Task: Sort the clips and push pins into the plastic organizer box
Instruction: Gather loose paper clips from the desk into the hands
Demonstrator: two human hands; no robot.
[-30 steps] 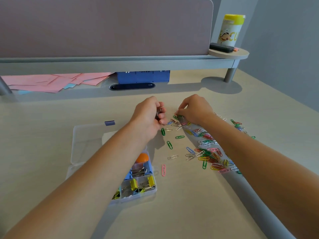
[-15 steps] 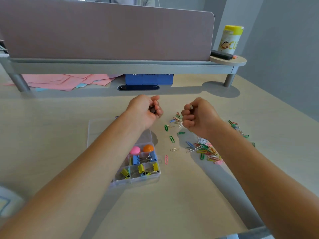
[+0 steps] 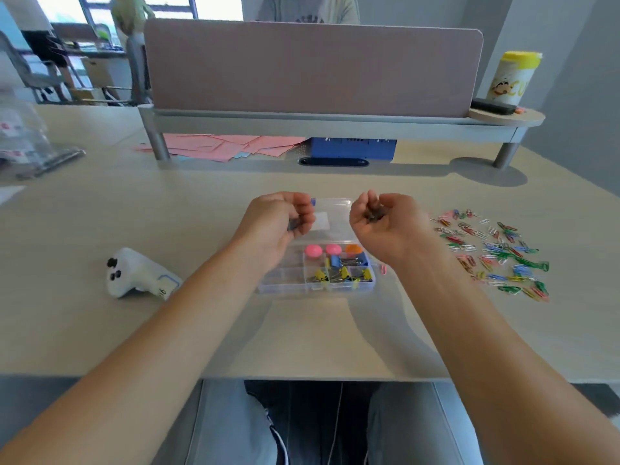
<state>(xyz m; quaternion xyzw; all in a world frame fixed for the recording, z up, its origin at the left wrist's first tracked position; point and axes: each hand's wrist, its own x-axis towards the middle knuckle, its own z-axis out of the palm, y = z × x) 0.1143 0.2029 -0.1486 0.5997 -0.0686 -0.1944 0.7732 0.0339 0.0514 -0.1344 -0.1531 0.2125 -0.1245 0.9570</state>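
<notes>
Both hands hover above the open plastic organizer box (image 3: 317, 285), which sits on the pale tabletop (image 3: 100, 213) near the middle of the view. The left hand (image 3: 276, 226) has its fingers curled in a grip around something small and dark — what it is cannot be told. The right hand (image 3: 385, 223) is turned palm-up, its fingers curled in a cupping grip around a small cluster of dark items, too blurred to name.

The box's clear lid (image 3: 332, 214) lies open flat on the far side, between and beneath the two hands. In the box's far row of compartments sit two pink push pins (image 3: 313, 251) and an orange push pin (image 3: 352, 249); nearer compartments hold blue binder clips (image 3: 349, 261) and yellow binder clips (image 3: 342, 275). The left compartments look bare. A single pink paper clip (image 3: 383, 268) lies just beside the box's right edge.

To the right, well apart from the box, a scatter of coloured paper clips (image 3: 493, 253) spreads over the tabletop. To the left lies a white device (image 3: 141, 275) with black buttons. At the far side, pink papers (image 3: 228, 147) and a blue box (image 3: 352, 149) lie under a raised shelf (image 3: 335, 124) — a yellow-lidded canister (image 3: 515, 78) stands at its right end.
</notes>
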